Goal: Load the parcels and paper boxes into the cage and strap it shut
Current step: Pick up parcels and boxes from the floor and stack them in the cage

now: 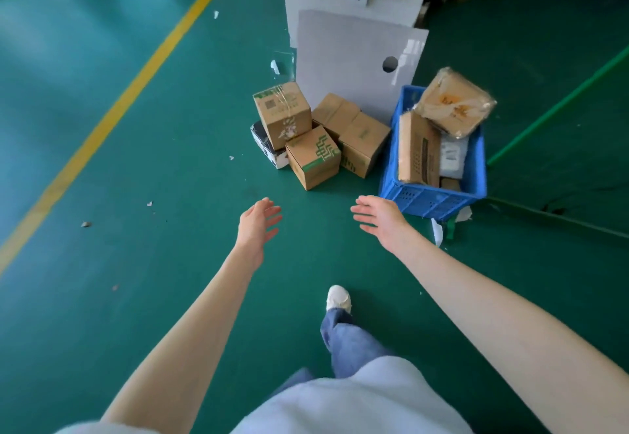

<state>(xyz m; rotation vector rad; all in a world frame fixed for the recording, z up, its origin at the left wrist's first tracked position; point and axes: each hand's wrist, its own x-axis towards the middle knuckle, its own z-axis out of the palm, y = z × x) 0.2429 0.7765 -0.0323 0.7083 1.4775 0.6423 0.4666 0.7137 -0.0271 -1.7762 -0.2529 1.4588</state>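
Panel (357, 59), white, is standing behind blue crate (432, 199). Crate is sitting on green floor (163, 178), holding an upright cardboard box (417, 149), a white parcel (452, 157) and a plastic-wrapped parcel (454, 103) tilting over its far rim. Paper boxes (315, 157) are lying heaped just left of crate. Left hand (257, 226) and right hand (381, 217) are hovering near crate's front, fingers spread, gripping nothing.
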